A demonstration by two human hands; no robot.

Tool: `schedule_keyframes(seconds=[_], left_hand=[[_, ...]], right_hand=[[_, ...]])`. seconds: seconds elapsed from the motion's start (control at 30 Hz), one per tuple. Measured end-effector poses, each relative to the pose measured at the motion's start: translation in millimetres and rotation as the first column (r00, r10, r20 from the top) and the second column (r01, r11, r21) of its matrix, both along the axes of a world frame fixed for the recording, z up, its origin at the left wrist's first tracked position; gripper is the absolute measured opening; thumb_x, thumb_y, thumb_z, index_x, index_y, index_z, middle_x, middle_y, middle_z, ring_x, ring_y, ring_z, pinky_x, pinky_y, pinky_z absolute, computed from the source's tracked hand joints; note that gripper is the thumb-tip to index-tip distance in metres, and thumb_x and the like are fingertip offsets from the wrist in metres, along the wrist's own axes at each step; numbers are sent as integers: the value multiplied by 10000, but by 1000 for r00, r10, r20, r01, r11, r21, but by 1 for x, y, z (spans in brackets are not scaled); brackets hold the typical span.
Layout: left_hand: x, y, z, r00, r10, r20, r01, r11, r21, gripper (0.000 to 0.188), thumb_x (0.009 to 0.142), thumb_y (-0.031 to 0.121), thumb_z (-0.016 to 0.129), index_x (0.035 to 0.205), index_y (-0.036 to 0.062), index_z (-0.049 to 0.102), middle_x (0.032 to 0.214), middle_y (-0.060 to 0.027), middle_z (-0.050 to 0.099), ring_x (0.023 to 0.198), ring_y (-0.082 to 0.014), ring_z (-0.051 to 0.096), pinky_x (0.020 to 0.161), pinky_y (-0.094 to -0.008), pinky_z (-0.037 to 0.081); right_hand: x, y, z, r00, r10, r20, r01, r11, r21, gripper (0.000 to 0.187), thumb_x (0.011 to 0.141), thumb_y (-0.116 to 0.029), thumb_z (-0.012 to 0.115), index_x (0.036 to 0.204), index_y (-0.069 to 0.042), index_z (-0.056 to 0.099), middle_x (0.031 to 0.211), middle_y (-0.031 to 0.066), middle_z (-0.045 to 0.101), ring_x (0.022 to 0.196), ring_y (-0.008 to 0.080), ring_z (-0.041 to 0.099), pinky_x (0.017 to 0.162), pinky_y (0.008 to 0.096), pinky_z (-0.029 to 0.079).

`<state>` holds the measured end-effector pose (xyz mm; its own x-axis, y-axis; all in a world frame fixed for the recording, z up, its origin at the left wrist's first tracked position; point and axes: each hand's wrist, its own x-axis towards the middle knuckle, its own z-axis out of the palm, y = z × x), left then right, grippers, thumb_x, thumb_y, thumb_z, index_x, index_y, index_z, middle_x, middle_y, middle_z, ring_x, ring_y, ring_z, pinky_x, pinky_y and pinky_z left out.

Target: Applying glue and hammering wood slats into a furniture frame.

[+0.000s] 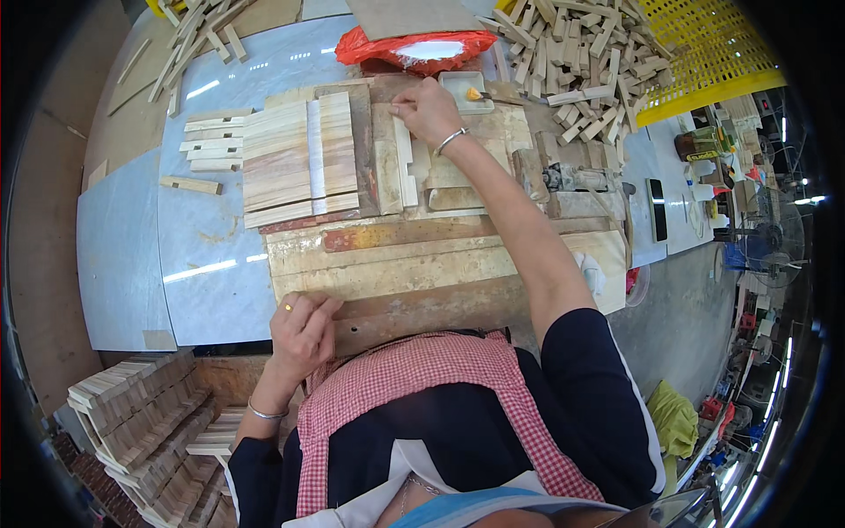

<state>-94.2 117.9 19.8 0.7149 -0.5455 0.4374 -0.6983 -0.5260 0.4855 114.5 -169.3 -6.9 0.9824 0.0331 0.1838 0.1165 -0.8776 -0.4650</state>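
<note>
My right hand (429, 113) reaches across the worn wooden work board, its fingers pinched at the far end of a pale notched wooden strip (405, 164). The strip lies lengthwise away from me, between flat wooden pieces of the jig. My left hand (304, 327) is loosely curled at the board's front edge, near my apron, with no object showing in it. Left of the strip, a panel of wooden strips side by side (282, 167) carries one whitish stripe. A reddish-brown worn bar (409, 235) lies crosswise between my hands.
Loose wooden sticks (581, 57) are heaped at the far right beside a yellow perforated crate (704, 62). A white tray (466, 92) holds an orange-tipped tool. A metal clamp-like device (581, 179) and a phone (657, 209) are at right. Stacked wooden pieces (145, 405) stand lower left.
</note>
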Motion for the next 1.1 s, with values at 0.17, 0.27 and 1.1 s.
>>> schedule_keyframes(seconds=[0.17, 0.27, 1.1], left_hand=[[31, -30, 18, 994, -24, 103, 25, 1000, -15, 333, 632, -78, 626, 956, 1, 635, 903, -119, 611, 746, -276, 564, 647, -351, 466], [58, -63, 30, 987, -27, 157, 27, 1000, 0, 361, 668, -69, 621, 1026, -28, 602, 998, -145, 597, 846, -297, 566, 748, -380, 463], [100, -124, 6, 993, 51, 106, -92, 900, 426, 460, 876, 191, 566, 1259, -59, 511, 1301, -176, 526, 1251, -298, 459, 1096, -496, 280]], right_hand=[[-22, 9, -8, 974, 113, 197, -123, 992, 40, 188, 779, -241, 680, 849, -72, 724, 866, 157, 623, 877, 325, 592, 794, 415, 488], [-27, 12, -5, 980, 101, 173, -92, 994, -62, 178, 793, -233, 658, 829, -68, 716, 849, 164, 619, 866, 328, 591, 788, 407, 495], [-18, -327, 26, 947, 161, 278, 147, 553, -820, 133, 748, -129, 602, 863, -80, 648, 893, 68, 641, 886, 248, 631, 782, 415, 493]])
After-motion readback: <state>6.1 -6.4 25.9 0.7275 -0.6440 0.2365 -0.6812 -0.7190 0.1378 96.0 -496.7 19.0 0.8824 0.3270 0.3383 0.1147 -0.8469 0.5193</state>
